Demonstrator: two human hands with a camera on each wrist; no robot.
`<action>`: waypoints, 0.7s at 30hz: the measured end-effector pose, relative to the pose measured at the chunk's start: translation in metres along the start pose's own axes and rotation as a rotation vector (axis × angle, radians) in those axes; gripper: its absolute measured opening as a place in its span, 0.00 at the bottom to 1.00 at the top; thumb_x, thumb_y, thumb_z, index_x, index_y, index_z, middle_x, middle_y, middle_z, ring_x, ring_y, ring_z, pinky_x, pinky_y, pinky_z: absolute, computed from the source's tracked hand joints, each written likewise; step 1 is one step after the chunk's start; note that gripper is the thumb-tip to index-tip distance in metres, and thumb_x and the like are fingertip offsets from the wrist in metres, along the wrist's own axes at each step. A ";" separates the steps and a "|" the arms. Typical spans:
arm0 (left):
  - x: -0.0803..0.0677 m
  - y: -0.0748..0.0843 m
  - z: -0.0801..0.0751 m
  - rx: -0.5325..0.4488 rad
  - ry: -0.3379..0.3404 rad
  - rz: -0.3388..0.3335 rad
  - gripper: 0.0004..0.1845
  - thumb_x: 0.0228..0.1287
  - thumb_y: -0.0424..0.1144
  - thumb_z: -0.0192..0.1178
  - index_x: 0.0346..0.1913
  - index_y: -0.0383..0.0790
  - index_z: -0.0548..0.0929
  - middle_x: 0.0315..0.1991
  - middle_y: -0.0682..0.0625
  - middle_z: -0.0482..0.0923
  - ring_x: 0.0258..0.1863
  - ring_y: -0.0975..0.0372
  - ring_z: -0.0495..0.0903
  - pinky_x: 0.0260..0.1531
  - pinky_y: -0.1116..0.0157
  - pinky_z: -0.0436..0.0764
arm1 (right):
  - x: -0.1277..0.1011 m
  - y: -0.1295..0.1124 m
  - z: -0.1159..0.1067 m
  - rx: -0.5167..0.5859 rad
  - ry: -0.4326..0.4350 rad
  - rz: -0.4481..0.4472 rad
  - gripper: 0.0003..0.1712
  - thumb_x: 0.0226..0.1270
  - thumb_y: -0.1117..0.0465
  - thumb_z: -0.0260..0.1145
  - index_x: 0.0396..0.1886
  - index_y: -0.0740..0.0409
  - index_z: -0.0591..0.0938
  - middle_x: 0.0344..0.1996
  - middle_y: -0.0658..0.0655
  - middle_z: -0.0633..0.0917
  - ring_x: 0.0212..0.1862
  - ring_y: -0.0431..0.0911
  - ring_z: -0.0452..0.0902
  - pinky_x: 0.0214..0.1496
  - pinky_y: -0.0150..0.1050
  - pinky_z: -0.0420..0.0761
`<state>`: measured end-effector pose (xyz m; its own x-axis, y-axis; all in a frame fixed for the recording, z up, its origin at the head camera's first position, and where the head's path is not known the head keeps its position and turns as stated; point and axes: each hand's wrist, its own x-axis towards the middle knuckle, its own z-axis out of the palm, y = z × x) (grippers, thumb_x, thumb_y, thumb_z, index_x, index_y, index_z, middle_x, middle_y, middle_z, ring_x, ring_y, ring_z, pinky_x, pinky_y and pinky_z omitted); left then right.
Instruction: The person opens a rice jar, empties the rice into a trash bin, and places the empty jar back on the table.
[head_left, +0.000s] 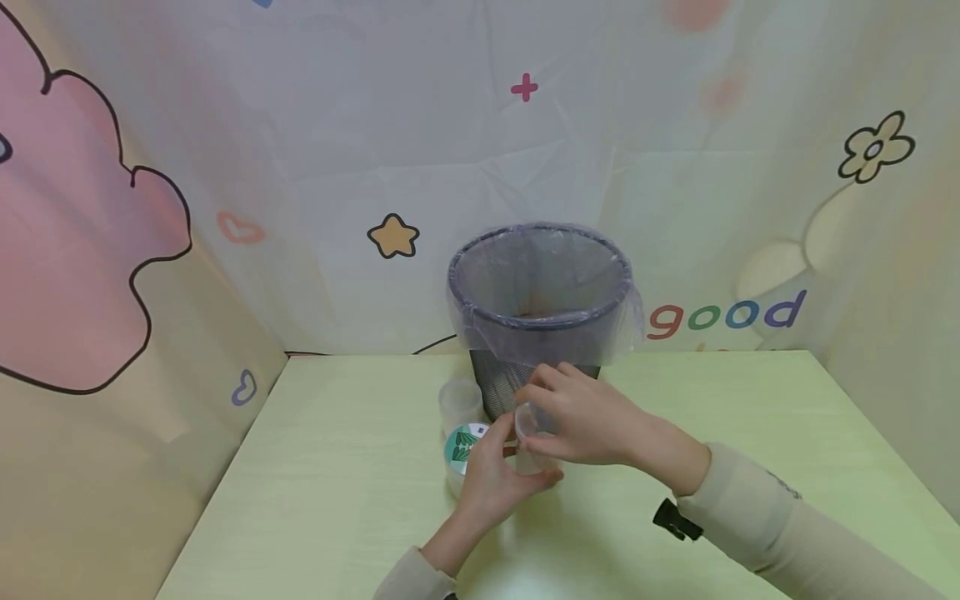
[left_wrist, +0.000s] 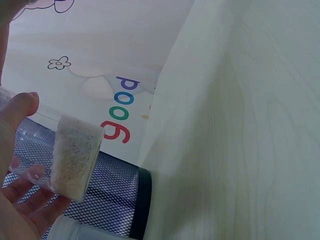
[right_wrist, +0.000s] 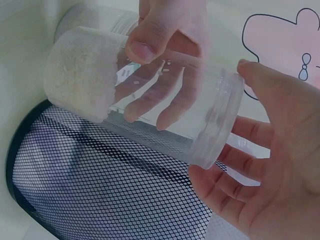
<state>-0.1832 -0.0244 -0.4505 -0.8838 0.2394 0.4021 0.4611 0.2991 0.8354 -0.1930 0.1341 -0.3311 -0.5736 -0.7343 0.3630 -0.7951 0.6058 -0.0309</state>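
Observation:
A clear plastic jar [right_wrist: 80, 75] with white rice in its lower part is held between both hands, in front of the mesh bin. My left hand [head_left: 491, 479] grips the jar's body, thumb on one side and fingers round the other. My right hand [head_left: 592, 417] has its thumb and fingers curled round the jar's top end [right_wrist: 217, 120]. The rice [left_wrist: 75, 157] lies packed at the jar's bottom, with a few grains along the wall. Just left of the hands stand a jar with a green-and-white top [head_left: 459, 450], partly hidden by my left hand, and a translucent jar [head_left: 460, 400] behind it.
A black mesh bin [head_left: 498, 383] lined with a thin purple bag [head_left: 555, 342] stands behind the hands at the back of the pale green table [head_left: 337, 483]. A printed curtain [head_left: 337, 125] hangs behind and on both sides. A black buckle [head_left: 677, 520] shows under the right sleeve.

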 end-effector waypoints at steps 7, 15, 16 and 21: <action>0.001 0.001 0.000 0.025 0.009 0.021 0.35 0.40 0.46 0.74 0.54 0.43 0.72 0.47 0.48 0.77 0.44 0.63 0.76 0.43 0.68 0.79 | -0.001 -0.001 -0.005 0.051 -0.036 -0.035 0.16 0.53 0.54 0.67 0.42 0.51 0.80 0.36 0.49 0.77 0.37 0.43 0.70 0.38 0.35 0.74; 0.001 0.001 0.000 0.054 0.025 0.043 0.38 0.41 0.48 0.74 0.59 0.48 0.70 0.51 0.50 0.76 0.44 0.61 0.76 0.41 0.69 0.79 | -0.002 0.002 -0.007 0.103 -0.046 -0.120 0.16 0.52 0.60 0.67 0.43 0.52 0.79 0.42 0.49 0.77 0.43 0.44 0.72 0.45 0.38 0.76; 0.001 0.001 0.000 0.049 0.024 0.043 0.39 0.41 0.47 0.73 0.60 0.50 0.68 0.52 0.50 0.75 0.45 0.61 0.76 0.41 0.69 0.79 | -0.002 0.002 -0.007 0.112 -0.048 -0.128 0.16 0.52 0.61 0.67 0.43 0.52 0.79 0.42 0.49 0.77 0.44 0.44 0.72 0.46 0.38 0.76; 0.001 0.000 0.000 0.023 0.014 0.038 0.39 0.42 0.47 0.73 0.61 0.51 0.68 0.53 0.52 0.75 0.46 0.61 0.76 0.42 0.66 0.80 | -0.004 0.002 -0.007 0.142 -0.059 -0.162 0.18 0.51 0.64 0.65 0.45 0.53 0.78 0.45 0.50 0.77 0.47 0.45 0.72 0.49 0.39 0.75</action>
<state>-0.1837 -0.0245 -0.4501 -0.8664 0.2380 0.4390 0.4962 0.3113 0.8105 -0.1913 0.1403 -0.3261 -0.4434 -0.8376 0.3191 -0.8951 0.4324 -0.1088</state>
